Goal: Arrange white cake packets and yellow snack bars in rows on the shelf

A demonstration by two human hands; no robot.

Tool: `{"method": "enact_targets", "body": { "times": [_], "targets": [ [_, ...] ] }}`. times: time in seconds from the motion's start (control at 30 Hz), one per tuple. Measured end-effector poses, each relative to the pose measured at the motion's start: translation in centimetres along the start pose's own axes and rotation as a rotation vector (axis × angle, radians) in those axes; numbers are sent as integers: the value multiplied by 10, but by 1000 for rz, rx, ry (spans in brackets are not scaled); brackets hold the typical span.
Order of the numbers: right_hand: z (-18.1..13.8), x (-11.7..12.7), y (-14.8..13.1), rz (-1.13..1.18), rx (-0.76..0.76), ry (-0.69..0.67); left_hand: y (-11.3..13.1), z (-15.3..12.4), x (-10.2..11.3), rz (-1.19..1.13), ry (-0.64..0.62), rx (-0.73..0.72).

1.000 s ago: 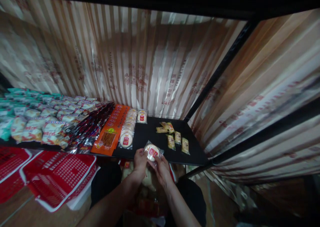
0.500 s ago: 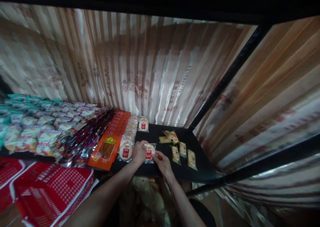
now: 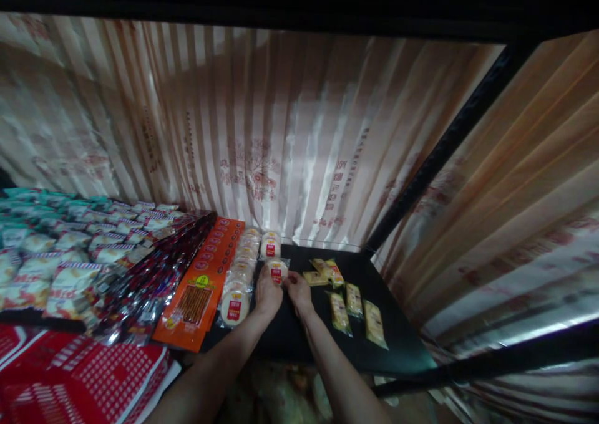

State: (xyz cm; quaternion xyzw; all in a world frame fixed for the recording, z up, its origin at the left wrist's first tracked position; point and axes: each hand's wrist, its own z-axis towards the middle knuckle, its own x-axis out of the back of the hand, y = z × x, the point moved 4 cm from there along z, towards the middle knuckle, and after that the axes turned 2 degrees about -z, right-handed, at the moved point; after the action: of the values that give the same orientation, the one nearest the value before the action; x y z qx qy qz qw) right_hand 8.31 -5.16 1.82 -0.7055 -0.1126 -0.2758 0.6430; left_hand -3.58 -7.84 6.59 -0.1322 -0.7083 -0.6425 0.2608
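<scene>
Both my hands reach over a black shelf [image 3: 402,349]. My left hand [image 3: 268,294] and my right hand [image 3: 298,292] each pinch a side of a round clear-wrapped cake packet with a red label [image 3: 277,270]. The packet sits low over the shelf, just in front of another such packet [image 3: 270,247] near the back. To its left runs a row of the same round packets [image 3: 237,296]. Whether the held packet touches the shelf I cannot tell.
Several small yellow snack packets [image 3: 352,299] lie on the shelf's right half. Orange packs [image 3: 201,287], dark shiny packs [image 3: 154,274] and white-and-teal bags [image 3: 60,255] fill the left. Striped plastic sheeting [image 3: 262,137] closes the back and right. Red baskets [image 3: 93,374] lie below left.
Both hands carried the round packet from the shelf's front edge toward the back, up to the packet at the rear. The camera moved in closer.
</scene>
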Motion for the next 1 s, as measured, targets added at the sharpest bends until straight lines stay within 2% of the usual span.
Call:
{"method": "enact_targets", "body": {
  "times": [0.17,0.4,0.8,1.0],
  "targets": [
    [18,-8,-9,-77,-38,-46,0,13,-8,68,-58,63],
    [36,-16,-19,-212,-41,-82,-8,36,-18,81,-36,88],
    [37,-16,-35,-352,-94,-91,-11,53,-25,117,-69,94],
    [43,-19,-36,-418,-64,-113,-8,55,-26,87,-53,105]
  ]
}}
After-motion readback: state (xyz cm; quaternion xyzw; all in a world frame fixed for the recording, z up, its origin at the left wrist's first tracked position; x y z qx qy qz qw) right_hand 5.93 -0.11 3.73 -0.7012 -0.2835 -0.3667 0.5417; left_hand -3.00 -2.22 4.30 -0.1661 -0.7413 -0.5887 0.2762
